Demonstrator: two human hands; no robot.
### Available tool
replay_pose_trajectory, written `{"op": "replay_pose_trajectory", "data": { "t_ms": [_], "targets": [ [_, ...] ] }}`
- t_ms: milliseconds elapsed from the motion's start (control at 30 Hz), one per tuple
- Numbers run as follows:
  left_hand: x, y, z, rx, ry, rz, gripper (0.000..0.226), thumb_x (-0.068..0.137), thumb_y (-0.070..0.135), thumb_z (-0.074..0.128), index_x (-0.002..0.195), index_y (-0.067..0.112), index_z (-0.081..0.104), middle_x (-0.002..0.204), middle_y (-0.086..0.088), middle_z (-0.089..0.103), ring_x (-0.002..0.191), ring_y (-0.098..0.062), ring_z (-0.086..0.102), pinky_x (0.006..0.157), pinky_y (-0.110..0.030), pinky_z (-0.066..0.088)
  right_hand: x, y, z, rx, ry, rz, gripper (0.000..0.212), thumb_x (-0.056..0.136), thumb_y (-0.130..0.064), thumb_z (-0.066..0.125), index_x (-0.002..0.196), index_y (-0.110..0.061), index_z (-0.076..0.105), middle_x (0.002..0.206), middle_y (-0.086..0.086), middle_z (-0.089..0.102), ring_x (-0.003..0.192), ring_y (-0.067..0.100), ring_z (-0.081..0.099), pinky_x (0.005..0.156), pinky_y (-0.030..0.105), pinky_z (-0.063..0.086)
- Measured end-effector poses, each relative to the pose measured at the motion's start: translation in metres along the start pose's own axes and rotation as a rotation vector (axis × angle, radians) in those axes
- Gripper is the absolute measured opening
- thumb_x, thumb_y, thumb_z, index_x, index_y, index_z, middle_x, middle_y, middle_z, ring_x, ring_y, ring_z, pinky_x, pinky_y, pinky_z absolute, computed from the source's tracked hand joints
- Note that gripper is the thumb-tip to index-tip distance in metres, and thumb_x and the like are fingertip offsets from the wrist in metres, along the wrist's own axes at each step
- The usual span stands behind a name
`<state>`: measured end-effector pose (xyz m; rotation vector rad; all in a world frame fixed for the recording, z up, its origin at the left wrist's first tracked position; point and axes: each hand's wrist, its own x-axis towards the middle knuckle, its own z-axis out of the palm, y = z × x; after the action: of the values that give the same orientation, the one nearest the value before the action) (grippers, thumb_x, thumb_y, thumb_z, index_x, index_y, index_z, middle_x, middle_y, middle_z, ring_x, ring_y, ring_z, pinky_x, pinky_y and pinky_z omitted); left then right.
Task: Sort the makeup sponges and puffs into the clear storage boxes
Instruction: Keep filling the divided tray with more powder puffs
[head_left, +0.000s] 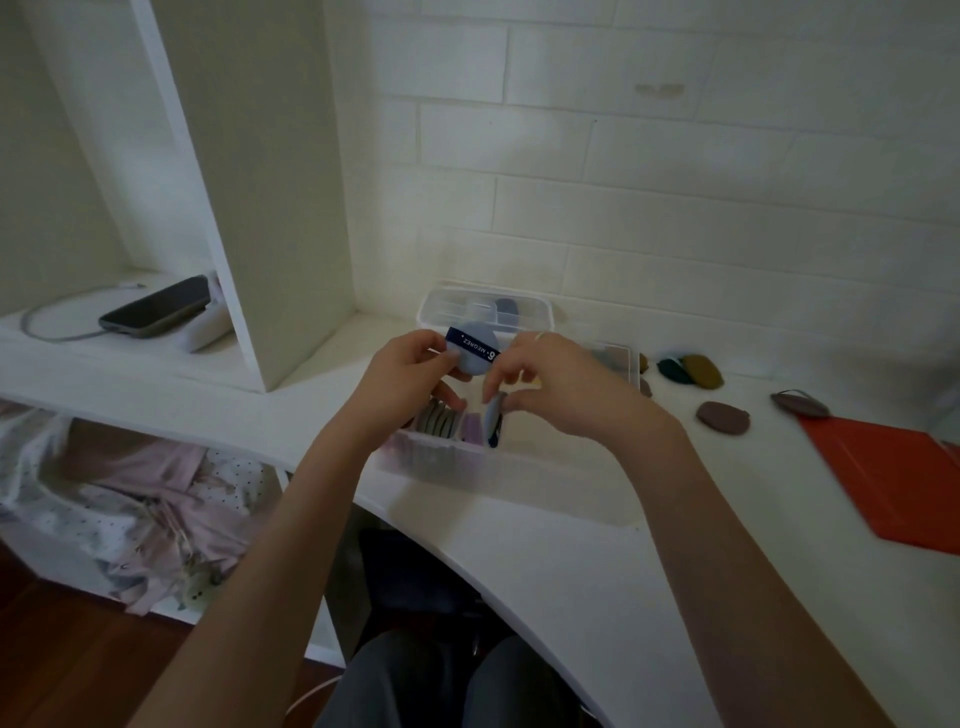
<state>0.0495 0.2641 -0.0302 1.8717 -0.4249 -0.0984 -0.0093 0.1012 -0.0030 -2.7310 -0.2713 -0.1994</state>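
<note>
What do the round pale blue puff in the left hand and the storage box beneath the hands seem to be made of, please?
The round pale blue puff looks like soft matte fabric or foam, with no shine; a dark blue printed ribbon band crosses it. The storage box seems to be clear, slightly frosted hard plastic: the puffs inside show through its wall.

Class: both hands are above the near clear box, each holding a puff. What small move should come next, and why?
Probably lower the right hand and slot its edge-on blue puff into the near clear box beside the upright puffs. It already hangs just above that row, while the left hand holds the banded blue puff higher up.
</note>
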Motion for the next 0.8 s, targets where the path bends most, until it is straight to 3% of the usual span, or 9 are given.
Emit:
{"op": "replay_pose_trajectory", "data": {
  "t_ms": [133, 467, 667, 800],
  "targets": [
    [0.0, -0.001, 0.0, 0.012, 0.004, 0.009, 0.014, 0.097, 0.025, 0.049, 0.091, 0.02, 0.061, 0.086, 0.004, 0.07, 0.052, -0.003, 0.063, 0.045, -0.011, 0.04, 0.002, -0.012, 0.007, -0.128, -0.03, 0.059, 0.012, 0.085, -0.019, 0.066, 0.09, -0.029, 0.071, 0.095, -0.006, 0.064, 0.09, 0.014, 0.054, 0.088, 0.038, 0.045],
    [0.0, -0.001, 0.0, 0.021, -0.013, 0.021, 0.012, 0.095, 0.022, 0.054, 0.089, 0.016, 0.063, 0.086, -0.002, 0.072, 0.051, -0.003, 0.062, 0.041, -0.006, 0.036, 0.002, -0.019, 0.015, -0.026, -0.033, 0.182, 0.017, 0.077, -0.022, 0.071, 0.083, -0.028, 0.056, 0.093, -0.008, 0.063, 0.092, 0.016, 0.058, 0.088, 0.041, 0.046],
    [0.0, -0.001, 0.001, 0.039, -0.019, 0.021, 0.012, 0.095, 0.025, 0.054, 0.094, 0.017, 0.063, 0.086, 0.002, 0.071, 0.051, -0.001, 0.062, 0.04, -0.005, 0.036, 0.004, -0.017, 0.015, -0.024, -0.067, 0.183, 0.009, 0.083, -0.024, 0.068, 0.08, -0.027, 0.06, 0.096, -0.005, 0.062, 0.092, 0.017, 0.06, 0.088, 0.041, 0.05],
    [0.0, -0.002, 0.0, 0.027, -0.019, 0.021, 0.012, 0.095, 0.023, 0.054, 0.092, 0.016, 0.064, 0.085, 0.0, 0.071, 0.052, -0.002, 0.062, 0.04, -0.006, 0.035, 0.004, -0.013, 0.014, 0.01, -0.017, 0.144, 0.01, 0.085, -0.016, 0.065, 0.081, -0.025, 0.063, 0.099, -0.003, 0.058, 0.088, 0.014, 0.055, 0.074, 0.027, 0.046]
  ]
}}
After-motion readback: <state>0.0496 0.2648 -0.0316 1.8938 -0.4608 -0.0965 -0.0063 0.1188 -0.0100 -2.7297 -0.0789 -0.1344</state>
